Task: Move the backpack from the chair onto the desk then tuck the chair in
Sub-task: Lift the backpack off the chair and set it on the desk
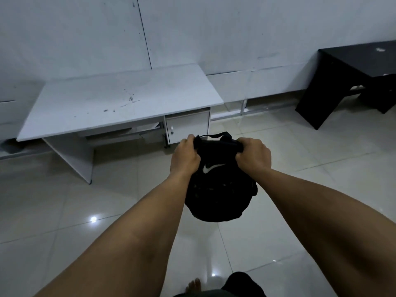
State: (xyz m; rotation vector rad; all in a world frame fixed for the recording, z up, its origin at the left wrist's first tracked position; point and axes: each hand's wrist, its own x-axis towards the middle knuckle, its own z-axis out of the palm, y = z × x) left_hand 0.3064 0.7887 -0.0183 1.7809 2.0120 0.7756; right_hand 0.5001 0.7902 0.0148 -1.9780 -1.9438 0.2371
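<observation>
Two desks stand against the pale wall: one white desk [120, 99] with a scuffed, bare top, and one black desk [351, 76] off to the right of it, partly cut by the frame edge. Glossy tiled floor [64, 211] spreads in front of the white desk, catching spots of light. One small cabinet [187, 128] with a single round knob sits under the white desk's right end.

One black backpack [218, 189] with a white swoosh logo hangs in the air in front of the white desk, below and to the right of its front edge, clear of the floor and not touching the desktop. Both forearms reach forward, almost straight, converging on the bag's top. One left hand [185, 156] is closed in a fist around the bag's top fabric on its left side; one right hand [254, 155] is clenched the same way on the right side, knuckles up. One carry loop [214, 135] arches between the two fists. One bare foot [194, 285] shows at the bottom edge.
</observation>
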